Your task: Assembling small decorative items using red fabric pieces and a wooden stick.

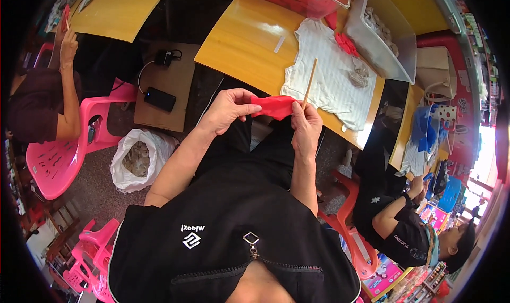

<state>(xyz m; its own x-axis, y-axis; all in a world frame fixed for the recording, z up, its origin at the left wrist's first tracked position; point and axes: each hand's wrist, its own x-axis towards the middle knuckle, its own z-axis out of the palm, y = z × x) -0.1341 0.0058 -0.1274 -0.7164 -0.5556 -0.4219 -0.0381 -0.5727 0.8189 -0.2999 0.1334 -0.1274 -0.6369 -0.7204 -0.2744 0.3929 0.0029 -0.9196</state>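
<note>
Between my two hands a small piece of red cloth (276,107) is stretched out over my lap. My left hand (232,109) pinches its left end between thumb and fingers. Its right end is pinched by my right hand (306,123), which also holds a thin wooden stick (311,82) pointing up and away. Beyond my right hand, a white ribbed cloth (319,64) lies spread on the yellow table (241,37). On that cloth rest a bunched red piece (347,44) and a crumpled beige piece (359,75).
A red bin (297,2) and a clear plastic bin (385,42) stand at the table's far side. A white sack (123,167) sits on the floor at left. A phone (159,99) lies on a cardboard box (172,119). People sit at left and right, near pink chairs (53,165).
</note>
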